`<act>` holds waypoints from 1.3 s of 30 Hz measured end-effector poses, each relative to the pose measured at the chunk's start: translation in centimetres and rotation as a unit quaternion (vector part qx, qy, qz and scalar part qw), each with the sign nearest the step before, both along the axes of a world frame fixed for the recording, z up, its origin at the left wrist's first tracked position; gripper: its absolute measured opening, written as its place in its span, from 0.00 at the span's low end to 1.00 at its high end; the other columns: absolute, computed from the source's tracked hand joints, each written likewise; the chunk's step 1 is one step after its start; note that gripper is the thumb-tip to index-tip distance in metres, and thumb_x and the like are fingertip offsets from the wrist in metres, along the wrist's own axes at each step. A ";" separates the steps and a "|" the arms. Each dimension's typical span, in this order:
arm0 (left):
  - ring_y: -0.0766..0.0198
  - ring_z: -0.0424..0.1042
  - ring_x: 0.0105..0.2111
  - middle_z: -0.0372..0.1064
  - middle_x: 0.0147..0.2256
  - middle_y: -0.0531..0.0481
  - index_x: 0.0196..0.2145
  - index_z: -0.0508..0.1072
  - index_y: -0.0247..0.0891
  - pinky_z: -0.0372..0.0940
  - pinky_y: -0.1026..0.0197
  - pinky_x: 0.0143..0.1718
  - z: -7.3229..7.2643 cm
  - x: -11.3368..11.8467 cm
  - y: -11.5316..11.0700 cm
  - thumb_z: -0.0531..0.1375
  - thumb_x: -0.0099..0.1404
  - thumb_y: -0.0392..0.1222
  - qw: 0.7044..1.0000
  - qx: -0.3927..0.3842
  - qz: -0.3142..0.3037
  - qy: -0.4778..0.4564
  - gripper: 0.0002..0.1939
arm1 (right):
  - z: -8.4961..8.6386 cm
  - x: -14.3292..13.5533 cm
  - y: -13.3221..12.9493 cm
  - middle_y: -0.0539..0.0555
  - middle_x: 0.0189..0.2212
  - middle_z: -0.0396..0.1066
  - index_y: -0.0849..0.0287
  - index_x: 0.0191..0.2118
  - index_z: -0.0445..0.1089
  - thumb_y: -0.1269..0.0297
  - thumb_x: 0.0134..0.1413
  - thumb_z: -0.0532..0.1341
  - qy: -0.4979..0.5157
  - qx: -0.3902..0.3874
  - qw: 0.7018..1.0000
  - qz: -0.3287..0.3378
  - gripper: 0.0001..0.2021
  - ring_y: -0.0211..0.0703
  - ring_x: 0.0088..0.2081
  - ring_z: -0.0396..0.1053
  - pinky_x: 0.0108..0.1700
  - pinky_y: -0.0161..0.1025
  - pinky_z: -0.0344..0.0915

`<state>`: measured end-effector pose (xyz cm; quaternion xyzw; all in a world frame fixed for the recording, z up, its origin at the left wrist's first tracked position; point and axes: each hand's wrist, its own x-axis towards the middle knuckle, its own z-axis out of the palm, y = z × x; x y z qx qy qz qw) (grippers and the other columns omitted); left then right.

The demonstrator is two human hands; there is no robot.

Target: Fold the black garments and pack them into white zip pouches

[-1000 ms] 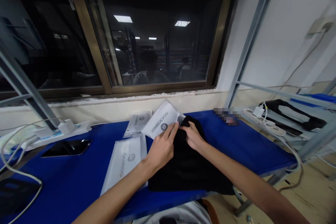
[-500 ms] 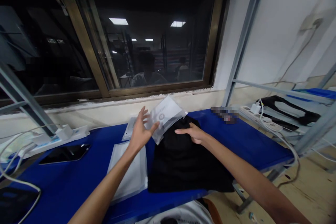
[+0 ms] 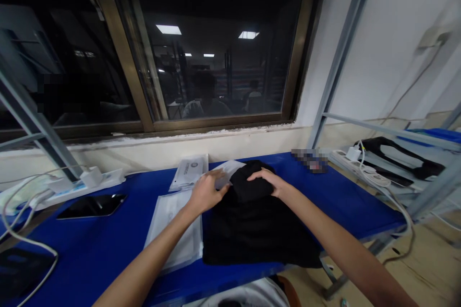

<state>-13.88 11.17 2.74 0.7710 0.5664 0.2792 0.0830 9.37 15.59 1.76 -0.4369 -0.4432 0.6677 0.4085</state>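
Note:
A black cloth [image 3: 262, 230] lies on the blue table, its far end bunched up in a fold. My right hand [image 3: 268, 180] grips that bunched part, thumb on top. Just left of it, my left hand [image 3: 211, 192] is at a translucent white bag [image 3: 230, 169], fingers over its left side and thumb towards the cloth. Part of the bag is hidden behind the hand and the cloth. Under my left forearm lies a larger flat white bag [image 3: 180, 240]. Beyond it is a small stack of printed bags [image 3: 189, 171].
A phone [image 3: 91, 206] and a white power strip [image 3: 104, 183] lie on the left of the blue table [image 3: 338, 201]. A blurred-out item [image 3: 310, 159] is at the back right. Metal posts stand at both sides; a second power strip with cables is at the right.
The small bag has come down from upright to lie low behind the cloth. My left hand has moved right and down onto it. My right hand has gathered up the cloth's far end.

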 end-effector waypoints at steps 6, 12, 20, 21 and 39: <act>0.49 0.80 0.45 0.81 0.43 0.43 0.41 0.82 0.40 0.70 0.54 0.45 -1.2 2.5 -1.7 0.54 0.69 0.39 0.990 0.053 0.075 0.103 0.15 | -0.7 -1.1 0.5 0.50 0.25 0.77 0.58 0.32 0.73 0.74 0.37 0.65 0.039 0.004 0.996 -0.079 0.10 0.41 0.29 0.76 0.34 0.34 0.72; 0.51 0.78 0.50 0.78 0.50 0.44 0.45 0.82 0.39 0.71 0.53 0.49 -1.7 3.6 -2.1 0.54 0.70 0.37 0.988 0.134 0.078 0.023 0.15 | -1.0 -1.3 0.5 0.51 0.24 0.77 0.58 0.32 0.72 0.75 0.33 0.67 0.040 0.010 0.997 -0.068 0.13 0.43 0.28 0.75 0.34 0.37 0.73; 0.46 0.76 0.52 0.76 0.52 0.45 0.47 0.81 0.44 0.69 0.44 0.56 -3.2 3.9 -2.1 0.59 0.68 0.37 0.980 0.170 -0.022 -0.103 0.14 | -1.5 -1.6 0.5 0.49 0.25 0.76 0.57 0.35 0.71 0.70 0.30 0.70 0.072 0.071 0.988 -0.116 0.19 0.44 0.29 0.74 0.35 0.38 0.71; 0.46 0.75 0.53 0.75 0.53 0.45 0.48 0.81 0.44 0.69 0.44 0.57 -3.5 4.1 -2.1 0.59 0.68 0.37 0.979 0.173 -0.036 -0.100 0.14 | -1.7 -2.0 0.4 0.48 0.28 0.78 0.56 0.37 0.71 0.69 0.30 0.71 0.085 0.085 0.983 -0.136 0.21 0.45 0.33 0.76 0.39 0.38 0.72; 0.49 0.70 0.60 0.74 0.55 0.43 0.51 0.78 0.42 0.69 0.47 0.57 -2.7 5.7 -4.0 0.55 0.71 0.36 0.963 0.201 -0.181 -0.004 0.16 | -1.5 -3.4 -0.5 0.54 0.31 0.79 0.56 0.38 0.71 0.58 0.30 0.77 0.156 0.107 0.971 -0.146 0.25 0.56 0.41 0.78 0.43 0.47 0.75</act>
